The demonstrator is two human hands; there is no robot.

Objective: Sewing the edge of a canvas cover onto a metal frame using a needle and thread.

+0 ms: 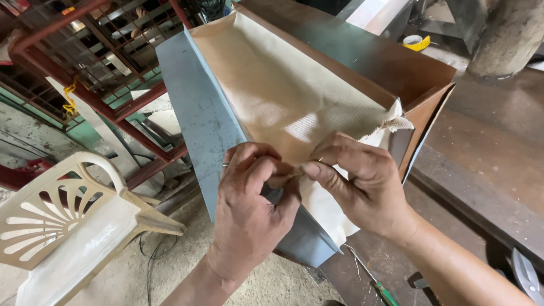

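My left hand (pixel 249 209) and right hand (pixel 357 181) meet at the near edge of a beige cloth (pixel 283 96). The fingers of both hands are pinched together on that edge, thumbs and forefingers almost touching each other, with a fold of the cloth clamped between them. There is a ring on my left hand.

The cloth is a coarse, woven sheet, pale tan, smooth over most of its face with soft creases running toward my grip. Its right corner is frayed, loose threads sticking out. It lies draped inside a long sheet-metal box (pixel 198 119), covering the inner face and hanging over the near end, where a whiter part drops below my right hand. The box is tilted, blue-grey and mottled on its left outer wall, rusty brown on its right wall and far rim.

The box's near end sits over a dark, worn desk (pixel 481 187). A green-handled screwdriver (pixel 385 293) lies on the desk below my right wrist. A cream plastic chair (pixel 68 226) stands on the floor at left, near red metal frames (pixel 113 107). A yellow tape roll (pixel 416 42) lies far off at top right.
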